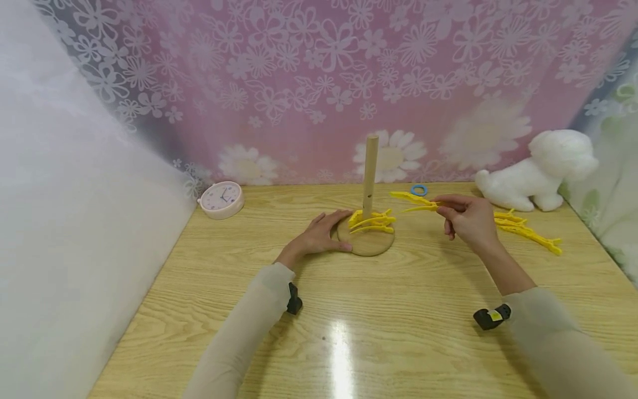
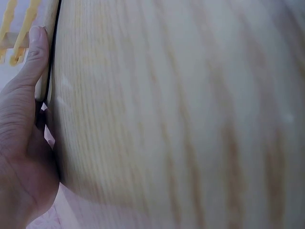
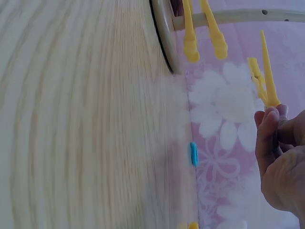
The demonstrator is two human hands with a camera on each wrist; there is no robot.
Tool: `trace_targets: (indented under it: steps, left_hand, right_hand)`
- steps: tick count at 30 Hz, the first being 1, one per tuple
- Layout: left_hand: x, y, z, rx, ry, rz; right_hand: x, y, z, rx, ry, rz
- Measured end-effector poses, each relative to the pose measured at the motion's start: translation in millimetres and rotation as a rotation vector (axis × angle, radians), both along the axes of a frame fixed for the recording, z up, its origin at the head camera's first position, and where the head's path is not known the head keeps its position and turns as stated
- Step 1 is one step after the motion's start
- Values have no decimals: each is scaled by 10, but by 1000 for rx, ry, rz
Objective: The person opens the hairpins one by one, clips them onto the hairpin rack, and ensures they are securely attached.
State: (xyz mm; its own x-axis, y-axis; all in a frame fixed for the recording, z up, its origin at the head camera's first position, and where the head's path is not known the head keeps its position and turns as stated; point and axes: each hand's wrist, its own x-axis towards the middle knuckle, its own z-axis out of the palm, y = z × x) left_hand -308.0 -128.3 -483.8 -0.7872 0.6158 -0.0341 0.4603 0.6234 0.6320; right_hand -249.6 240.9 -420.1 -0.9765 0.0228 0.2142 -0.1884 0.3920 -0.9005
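A round wooden base (image 1: 369,244) carries an upright wooden post (image 1: 370,174) with small holes in it. My left hand (image 1: 321,233) holds the base's left edge, thumb at the near side and fingers at the far side; in the left wrist view the thumb (image 2: 35,52) lies against the rim. Yellow branch-like pieces (image 1: 374,223) sit around the foot of the post. To the right of the post, my right hand (image 1: 468,219) pinches a yellow forked piece (image 1: 416,200) above the table, its prongs pointing left. In the right wrist view this piece (image 3: 269,81) stands apart from the post.
More yellow branch-like pieces (image 1: 528,230) lie on the table right of my right hand. A blue ring (image 1: 418,190) lies at the back edge. A pink clock (image 1: 221,200) stands back left, a white plush dog (image 1: 543,172) back right. Flowered curtain (image 1: 309,111) hangs behind.
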Motion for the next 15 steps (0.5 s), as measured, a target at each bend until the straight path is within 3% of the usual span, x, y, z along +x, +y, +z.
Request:
trace_targets:
  steps: [7,15]
  left_hand:
    - [2,-3,6,-4,0,4]
    - [13,5,13,8,-1,-2]
  right_hand:
    - [-118,-267,-41,-46,41,-24]
    - [-246,-532,-104,-49,67,8]
